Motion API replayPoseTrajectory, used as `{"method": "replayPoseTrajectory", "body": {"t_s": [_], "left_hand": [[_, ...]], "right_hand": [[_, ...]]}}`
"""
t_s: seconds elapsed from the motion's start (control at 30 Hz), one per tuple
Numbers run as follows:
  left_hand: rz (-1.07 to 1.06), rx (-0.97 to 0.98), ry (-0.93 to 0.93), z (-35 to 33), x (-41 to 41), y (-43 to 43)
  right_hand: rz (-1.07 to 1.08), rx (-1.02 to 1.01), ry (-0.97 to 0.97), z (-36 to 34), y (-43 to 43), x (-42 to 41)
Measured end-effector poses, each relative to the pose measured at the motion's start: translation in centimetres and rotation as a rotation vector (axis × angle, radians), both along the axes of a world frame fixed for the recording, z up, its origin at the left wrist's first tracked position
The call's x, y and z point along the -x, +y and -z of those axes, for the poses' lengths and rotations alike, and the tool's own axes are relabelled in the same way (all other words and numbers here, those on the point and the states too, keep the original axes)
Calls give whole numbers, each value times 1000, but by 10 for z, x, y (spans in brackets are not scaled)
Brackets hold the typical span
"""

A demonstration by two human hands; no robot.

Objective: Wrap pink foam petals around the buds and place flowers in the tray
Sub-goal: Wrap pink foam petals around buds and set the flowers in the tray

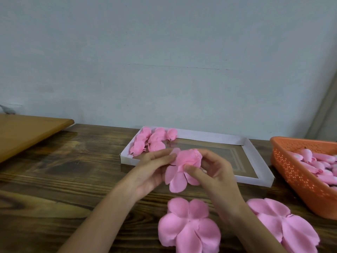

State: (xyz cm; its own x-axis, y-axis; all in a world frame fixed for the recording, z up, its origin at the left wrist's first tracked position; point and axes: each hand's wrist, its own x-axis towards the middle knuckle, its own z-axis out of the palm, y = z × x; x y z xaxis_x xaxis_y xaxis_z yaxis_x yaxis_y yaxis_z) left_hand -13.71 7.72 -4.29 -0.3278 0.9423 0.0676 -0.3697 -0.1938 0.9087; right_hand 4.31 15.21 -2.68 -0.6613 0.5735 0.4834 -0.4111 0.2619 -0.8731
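Holding one flower [184, 167] between both hands, we judge ourselves partway through a wrap. Our left hand [151, 172] pinches the flower's left edge, fingertips pressed together on a petal beside a dark stem end. Just beyond those fingertips a small cluster of finished flowers [151, 141] lies bunched in the tray [209, 136], in the corner nearest that hand. The rest of the tray, beyond the right hand [217, 172], is bare. That hand curls round the flower, its thumb pressing a petal against the bud. Several petals hang loose below the thumb, so this wrap is not yet closed. Between our forearms lies one pile of petals [187, 227], and a second pile [284, 223] sits just right of the right forearm. Well right of that hand, a basket [291, 170] holds many buds [319, 165]. Most of the work looks to be ahead of us. We can read no writing or labels anywhere.
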Motion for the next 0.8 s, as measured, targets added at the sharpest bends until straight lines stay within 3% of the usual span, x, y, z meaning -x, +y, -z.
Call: {"method": "replayPoseTrajectory", "body": {"t_s": [0.13, 0.4, 0.63, 0.8], "left_hand": [[-82, -72, 24, 6, 2, 3], [-394, -187, 305, 1, -20, 6], [-437, -297, 473, -11, -33, 1], [-530, -350, 728, -10, -37, 1]], "right_hand": [[32, -65, -57, 2, 2, 1], [170, -196, -167, -2, 1, -3], [275, -271, -170, -6, 0, -6], [327, -330, -125, -8, -2, -6]]}}
